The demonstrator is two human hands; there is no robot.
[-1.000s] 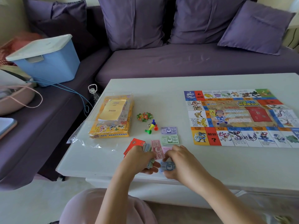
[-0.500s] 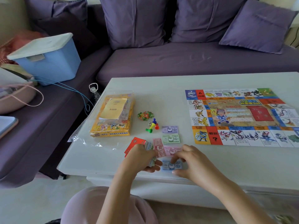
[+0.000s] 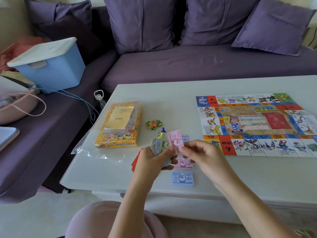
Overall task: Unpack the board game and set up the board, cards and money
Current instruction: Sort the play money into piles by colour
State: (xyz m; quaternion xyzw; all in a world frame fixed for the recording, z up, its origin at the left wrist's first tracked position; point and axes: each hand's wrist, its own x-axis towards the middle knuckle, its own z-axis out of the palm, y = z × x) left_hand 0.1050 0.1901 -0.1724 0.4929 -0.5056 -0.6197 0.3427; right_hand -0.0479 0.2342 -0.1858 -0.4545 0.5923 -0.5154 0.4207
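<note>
The game board (image 3: 257, 124) lies unfolded on the right of the white table (image 3: 171, 93). My left hand (image 3: 152, 158) grips a fanned stack of play money (image 3: 160, 146) above the table's front. My right hand (image 3: 200, 154) pinches a pink note (image 3: 175, 139) at the top of that stack. A blue 500 pile (image 3: 182, 178) and a pink 1000 pile (image 3: 184, 163) lie below my hands. A purple pile (image 3: 185, 139) shows just behind the pink note. Red cards (image 3: 135, 162) peek out left of my left hand.
The yellow game box (image 3: 118, 127) sits in a clear plastic wrap at the table's left. A paper token cluster (image 3: 153, 124) and coloured pawns (image 3: 162, 133) lie beside it. A blue lidded bin (image 3: 49, 66) and a pink bag (image 3: 17, 107) rest on the purple sofa.
Both hands rose from the table's front edge after a blue note was laid on the blue pile. My right hand now pinches a pink note on the stack.
</note>
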